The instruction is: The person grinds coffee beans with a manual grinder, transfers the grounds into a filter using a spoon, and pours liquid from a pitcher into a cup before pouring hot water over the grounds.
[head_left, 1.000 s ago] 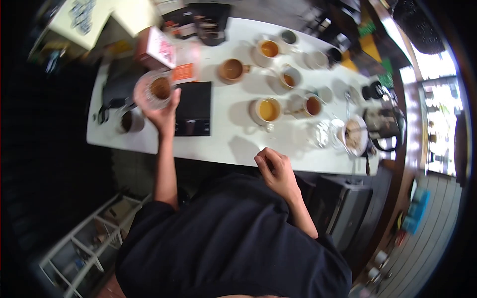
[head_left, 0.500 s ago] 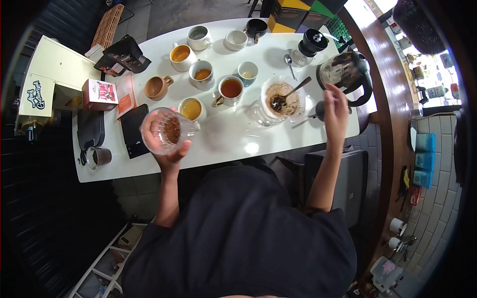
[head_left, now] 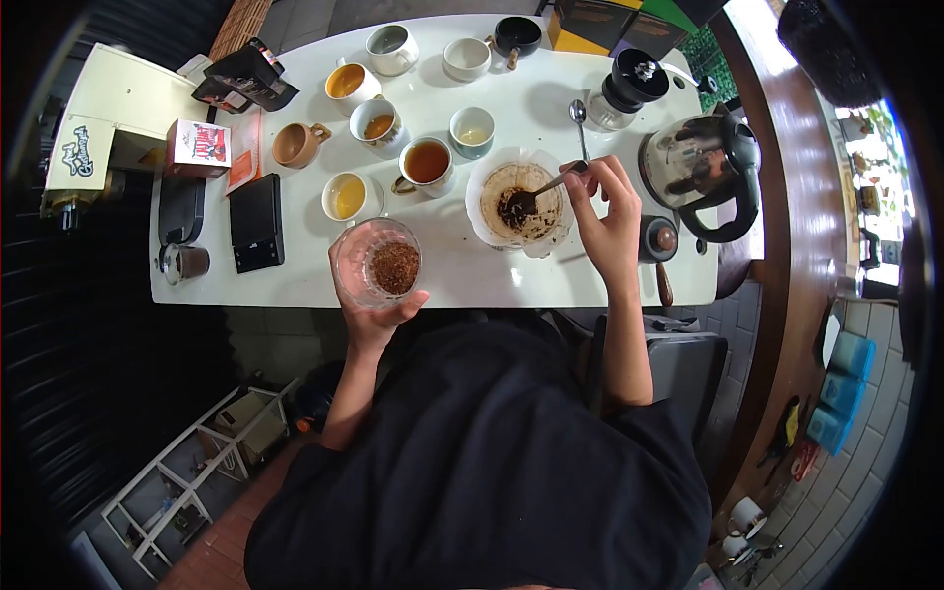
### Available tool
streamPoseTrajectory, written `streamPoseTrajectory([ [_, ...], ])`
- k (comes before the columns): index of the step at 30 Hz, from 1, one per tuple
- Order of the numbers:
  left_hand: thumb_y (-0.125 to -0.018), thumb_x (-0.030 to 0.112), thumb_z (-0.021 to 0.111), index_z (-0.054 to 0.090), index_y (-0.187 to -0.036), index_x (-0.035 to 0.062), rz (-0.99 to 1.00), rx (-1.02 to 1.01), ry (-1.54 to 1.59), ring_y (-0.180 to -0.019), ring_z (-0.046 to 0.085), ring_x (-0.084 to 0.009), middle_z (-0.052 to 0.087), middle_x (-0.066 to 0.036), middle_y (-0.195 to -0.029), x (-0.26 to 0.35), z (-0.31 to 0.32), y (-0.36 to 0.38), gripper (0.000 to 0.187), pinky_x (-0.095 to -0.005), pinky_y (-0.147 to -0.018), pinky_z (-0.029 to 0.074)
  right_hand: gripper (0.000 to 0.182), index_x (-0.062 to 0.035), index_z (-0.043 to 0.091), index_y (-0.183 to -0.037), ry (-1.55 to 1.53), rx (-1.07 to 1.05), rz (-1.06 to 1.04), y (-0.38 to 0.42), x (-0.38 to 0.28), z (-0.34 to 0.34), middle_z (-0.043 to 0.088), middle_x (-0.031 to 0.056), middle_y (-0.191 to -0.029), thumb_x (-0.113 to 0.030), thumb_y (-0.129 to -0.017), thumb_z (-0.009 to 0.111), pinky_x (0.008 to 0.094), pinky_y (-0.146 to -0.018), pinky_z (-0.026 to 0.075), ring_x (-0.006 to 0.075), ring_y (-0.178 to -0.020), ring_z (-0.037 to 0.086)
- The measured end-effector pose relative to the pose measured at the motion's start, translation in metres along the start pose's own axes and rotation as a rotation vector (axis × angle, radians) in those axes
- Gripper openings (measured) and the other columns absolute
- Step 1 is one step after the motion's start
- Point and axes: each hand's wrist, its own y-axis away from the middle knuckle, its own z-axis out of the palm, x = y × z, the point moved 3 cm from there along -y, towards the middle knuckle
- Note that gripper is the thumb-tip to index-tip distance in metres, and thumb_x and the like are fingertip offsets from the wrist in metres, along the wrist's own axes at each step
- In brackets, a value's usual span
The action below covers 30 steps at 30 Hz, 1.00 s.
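My left hand (head_left: 369, 317) is wrapped round a clear glass (head_left: 356, 258) that holds brown coarse grounds (head_left: 394, 267), over the table's front edge. With its fingers pinched, my right hand (head_left: 612, 221) grips the handle end of a spoon (head_left: 549, 186). The spoon's bowl rests in dark wet grounds (head_left: 515, 209) inside a paper filter (head_left: 482, 202). Just left of the filter stand a cup of reddish-brown liquid (head_left: 427, 160) and a cup of yellow liquid (head_left: 348, 197).
More cups stand behind, among them a brown cup (head_left: 296, 145) and a black cup (head_left: 516, 37). At the right are a kettle (head_left: 688, 162), a grinder (head_left: 634, 84), a second spoon (head_left: 579, 116) and a wooden-handled tool (head_left: 660, 239). A black scale (head_left: 257, 224) lies left.
My right hand has come left and down from beside the kettle and taken hold of the spoon. My left hand with the glass has shifted right, and the whole view has shifted.
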Motion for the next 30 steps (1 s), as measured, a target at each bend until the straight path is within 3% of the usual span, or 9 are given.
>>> streamPoseTrajectory([
  [2,-0.064,0.037,0.095,0.036,-0.139,0.0016,-0.056,0.053,0.075,-0.116,0.058,-0.0244,0.053,-0.014,-0.125,0.005,0.005,-0.002,0.102,-0.0386,-0.100,0.051,0.010,-0.0004,0.069,-0.096,0.012,-0.016,-0.034,-0.001,-0.003,-0.001,0.061,0.0057,-0.083,-0.009,-0.090,0.068,0.0311,-0.066,0.043,0.0169,-0.071,0.052],
  [5,-0.063,0.036,0.095,0.036,-0.139,0.0016,-0.063,0.074,0.079,-0.115,0.058,-0.0242,0.053,-0.014,-0.125,0.011,0.009,-0.006,0.102,-0.0382,-0.100,0.051,0.009,0.0013,0.064,-0.096,-0.115,-0.010,-0.096,-0.001,-0.010,-0.001,0.067,0.0093,-0.084,-0.001,-0.087,0.066,0.0309,-0.068,0.047,0.0186,-0.071,0.057],
  [14,-0.065,0.030,0.095,0.036,-0.139,0.0009,-0.052,0.048,-0.041,-0.118,0.059,-0.0236,0.055,-0.014,-0.127,0.013,0.013,-0.006,0.099,-0.0388,-0.103,0.050,0.012,0.0008,0.061,-0.092,-0.117,0.075,-0.209,0.024,-0.020,-0.003,0.066,0.0104,-0.077,0.004,-0.082,0.066,0.0294,-0.062,0.048,0.0174,-0.064,0.058],
  [17,-0.065,0.030,0.094,0.038,-0.138,0.0003,-0.083,0.016,-0.146,-0.118,0.059,-0.0236,0.058,-0.014,-0.127,0.011,0.015,-0.005,0.097,-0.0385,-0.103,0.050,0.012,0.0008,0.052,-0.090,-0.373,0.234,-0.162,0.034,-0.019,-0.004,0.067,0.0105,-0.073,0.006,-0.084,0.061,0.0267,-0.061,0.051,0.0173,-0.063,0.063],
  [21,-0.065,0.030,0.094,0.038,-0.138,0.0000,-0.051,-0.004,-0.131,-0.118,0.060,-0.0236,0.060,-0.014,-0.126,0.009,0.019,-0.009,0.097,-0.0380,-0.102,0.050,0.014,-0.0003,0.054,-0.089,-0.093,0.139,-0.221,0.035,-0.013,-0.002,0.067,0.0099,-0.076,0.005,-0.082,0.064,0.0275,-0.060,0.049,0.0175,-0.063,0.061],
  [30,-0.065,0.028,0.095,0.041,-0.137,-0.0002,-0.050,-0.012,-0.141,-0.115,0.062,-0.0234,0.060,-0.014,-0.125,0.018,0.022,-0.011,0.095,-0.0381,-0.100,0.051,0.012,-0.0017,0.058,-0.088,-0.092,0.186,-0.163,0.033,-0.021,-0.009,0.065,0.0079,-0.076,0.004,-0.081,0.066,0.0272,-0.060,0.048,0.0162,-0.062,0.059],
])
